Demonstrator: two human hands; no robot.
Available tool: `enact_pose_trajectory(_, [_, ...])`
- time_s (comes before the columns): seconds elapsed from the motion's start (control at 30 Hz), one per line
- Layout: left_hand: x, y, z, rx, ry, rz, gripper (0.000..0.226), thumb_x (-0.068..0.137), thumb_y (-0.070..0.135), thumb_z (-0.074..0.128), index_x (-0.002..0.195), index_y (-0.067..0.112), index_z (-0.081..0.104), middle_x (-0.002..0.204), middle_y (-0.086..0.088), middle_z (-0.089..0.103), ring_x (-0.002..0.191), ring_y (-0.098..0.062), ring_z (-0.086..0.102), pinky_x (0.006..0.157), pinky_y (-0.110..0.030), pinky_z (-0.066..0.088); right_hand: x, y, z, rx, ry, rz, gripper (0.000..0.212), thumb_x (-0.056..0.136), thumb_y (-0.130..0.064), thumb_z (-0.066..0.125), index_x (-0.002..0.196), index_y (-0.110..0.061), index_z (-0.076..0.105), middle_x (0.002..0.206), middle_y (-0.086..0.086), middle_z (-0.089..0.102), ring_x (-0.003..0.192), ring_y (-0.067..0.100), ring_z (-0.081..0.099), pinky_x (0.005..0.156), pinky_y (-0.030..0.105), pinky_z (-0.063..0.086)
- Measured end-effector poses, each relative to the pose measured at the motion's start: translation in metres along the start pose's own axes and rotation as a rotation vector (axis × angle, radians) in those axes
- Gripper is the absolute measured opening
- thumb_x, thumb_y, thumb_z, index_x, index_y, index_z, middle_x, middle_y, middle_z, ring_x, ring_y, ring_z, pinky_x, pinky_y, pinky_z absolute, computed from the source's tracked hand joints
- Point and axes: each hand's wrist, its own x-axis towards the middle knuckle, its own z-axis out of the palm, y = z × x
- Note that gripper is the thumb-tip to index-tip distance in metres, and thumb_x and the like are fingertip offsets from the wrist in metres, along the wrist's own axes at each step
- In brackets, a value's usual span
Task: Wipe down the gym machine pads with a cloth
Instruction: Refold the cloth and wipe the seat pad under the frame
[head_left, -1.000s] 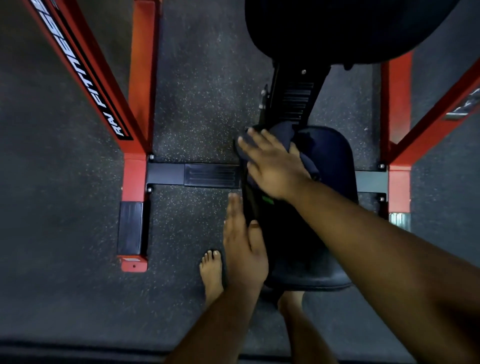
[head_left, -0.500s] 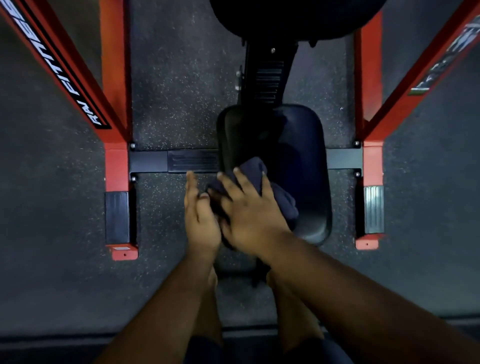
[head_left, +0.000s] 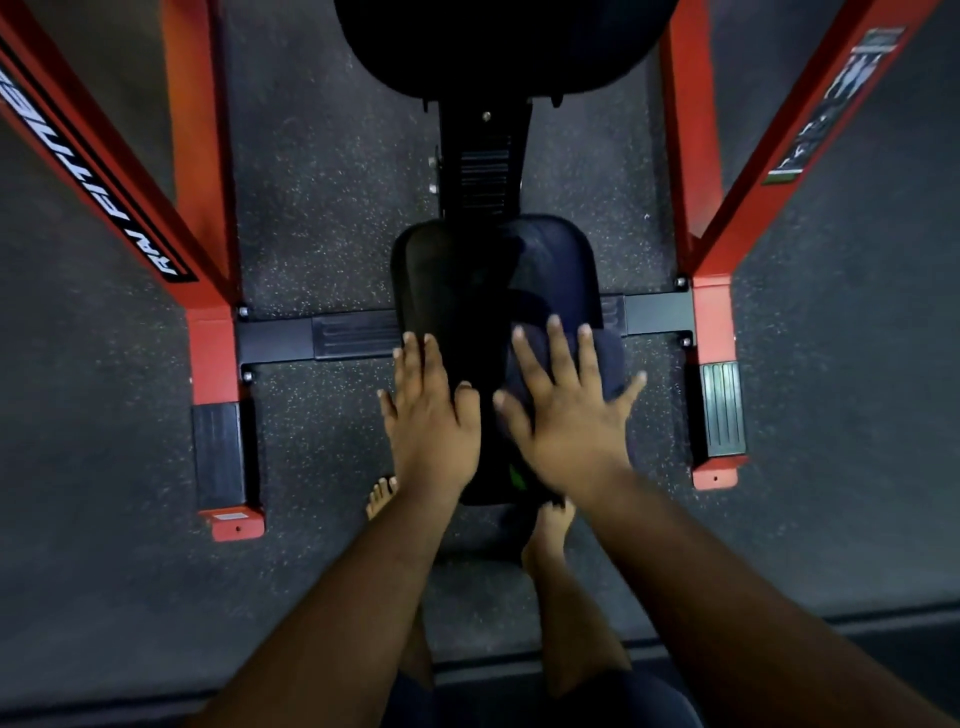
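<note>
Lying on the right half of the seat pad (head_left: 457, 280), toward its near edge: dark cloth (head_left: 605, 358), bunched, partly overhanging the pad's right edge. Pressed flat on the cloth: right hand (head_left: 566, 415), fingers spread and straight, no curl around the fabric. Resting on the left edge of the same pad, near end: left hand (head_left: 431, 421), fingers straight and close together, thumb on the pad's top, nothing held. Hands near each other, not touching. Mounted on a black ribbed post (head_left: 485, 176) that runs to the far side and meets a larger dark pad (head_left: 498, 47) at the top edge of view. Crossing beneath the seat pad: black crossbar (head_left: 311, 338), bolted at both ends to the red frame (head_left: 208, 260), with angled red rails left and right and black end caps near the feet. Visible below the pad's near edge: two bare feet (head_left: 382, 496) on the speckled dark floor (head_left: 322, 208).
</note>
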Motion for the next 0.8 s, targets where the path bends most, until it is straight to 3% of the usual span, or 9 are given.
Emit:
enact_pose_trajectory(0.13, [0.005, 0.003, 0.005, 0.186, 0.018, 0.032, 0.075, 0.093, 0.044, 0.019, 0.164, 0.022, 0.008, 0.172, 0.002, -0.004, 0.158, -0.016, -0.010, 0.126, -0.058, 0.001, -0.058, 0.010, 0.008, 0.110, -0.097, 0.030, 0.074, 0.094, -0.076, 0.027, 0.155, -0.056, -0.010, 0.164, -0.015, -0.031, 0.148, 0.027, -0.037, 0.105, 0.086, 0.011])
enact_pose_trajectory(0.27, [0.007, 0.002, 0.008, 0.285, 0.001, 0.060, 0.076, 0.093, 0.045, 0.019, 0.164, 0.023, 0.004, 0.172, 0.000, -0.007, 0.158, -0.020, -0.012, 0.125, -0.061, 0.001, 0.028, 0.015, -0.003, 0.144, -0.038, 0.051, 0.060, 0.104, -0.054, 0.030, 0.156, -0.054, 0.000, 0.168, -0.015, -0.018, 0.153, 0.030, -0.025, 0.109, 0.082, 0.014])
enact_pose_trajectory(0.4, [0.008, 0.003, 0.007, 0.311, -0.008, 0.090, 0.074, 0.094, 0.045, 0.019, 0.164, 0.024, 0.006, 0.172, -0.001, -0.008, 0.158, -0.022, -0.013, 0.125, -0.061, -0.003, 0.119, 0.020, -0.021, 0.162, -0.051, 0.028, 0.057, 0.106, -0.047, 0.032, 0.157, -0.052, 0.006, 0.170, -0.014, -0.010, 0.155, 0.029, -0.018, 0.109, 0.082, 0.012])
enact_pose_trajectory(0.53, [0.010, 0.007, 0.005, 0.389, -0.026, 0.147, 0.076, 0.092, 0.045, 0.016, 0.164, 0.023, 0.007, 0.172, -0.003, -0.006, 0.158, -0.021, -0.015, 0.124, -0.062, -0.003, 0.074, 0.019, -0.018, 0.093, -0.063, 0.016, 0.067, 0.099, -0.068, 0.029, 0.156, -0.055, -0.004, 0.167, -0.015, -0.023, 0.152, 0.027, -0.028, 0.101, 0.088, 0.003])
enact_pose_trajectory(0.63, [0.011, 0.008, 0.005, 0.424, -0.038, 0.183, 0.075, 0.094, 0.045, 0.018, 0.164, 0.021, 0.011, 0.173, -0.004, -0.001, 0.158, -0.022, -0.011, 0.125, -0.060, -0.004, 0.014, 0.028, -0.008, 0.146, -0.113, 0.014, 0.078, 0.089, -0.081, 0.031, 0.152, -0.060, -0.011, 0.163, -0.017, -0.032, 0.150, 0.031, -0.033, 0.102, 0.087, 0.011])
enact_pose_trajectory(0.7, [0.012, 0.007, 0.007, 0.424, -0.031, 0.185, 0.073, 0.095, 0.045, 0.020, 0.164, 0.021, 0.013, 0.173, -0.004, 0.003, 0.159, -0.022, -0.009, 0.125, -0.059, -0.003, 0.018, 0.031, -0.006, 0.169, -0.099, 0.009, 0.076, 0.092, -0.074, 0.034, 0.152, -0.059, -0.010, 0.164, -0.016, -0.029, 0.151, 0.033, -0.030, 0.107, 0.083, 0.020])
enact_pose_trajectory(0.8, [0.012, 0.004, 0.010, 0.394, 0.001, 0.190, 0.072, 0.095, 0.043, 0.025, 0.164, 0.022, 0.017, 0.172, -0.003, 0.007, 0.159, -0.022, -0.004, 0.126, -0.057, -0.001, 0.081, 0.030, -0.008, 0.178, -0.032, 0.031, 0.063, 0.101, -0.060, 0.033, 0.154, -0.058, -0.002, 0.167, -0.017, -0.019, 0.154, 0.034, -0.022, 0.110, 0.078, 0.022])
